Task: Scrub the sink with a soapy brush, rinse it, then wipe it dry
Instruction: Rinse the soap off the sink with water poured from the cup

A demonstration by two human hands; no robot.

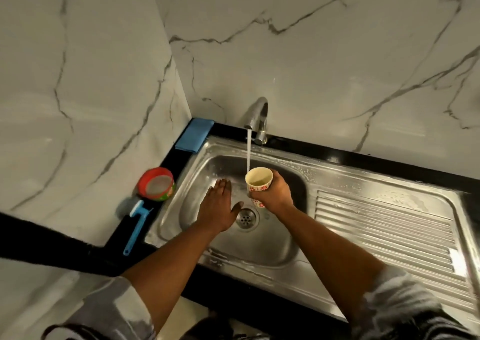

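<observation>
A steel sink (291,251) with soapy traces on its rim sits in a black counter. Water runs from the tap (258,117) into a white paper cup with red flowers (258,183), which my right hand (275,194) grips under the stream, above the basin. My left hand (218,207) lies flat with straight fingers over the basin's left side, beside the drain (246,219). A blue-handled brush (136,224) lies on the counter left of the sink. A folded blue cloth (194,135) rests in the back left corner.
A round red and green soap tub (157,183) stands on the counter between the cloth and the brush. A ribbed steel draining board (384,225) stretches to the right of the basin. Marble walls close in the back and left sides.
</observation>
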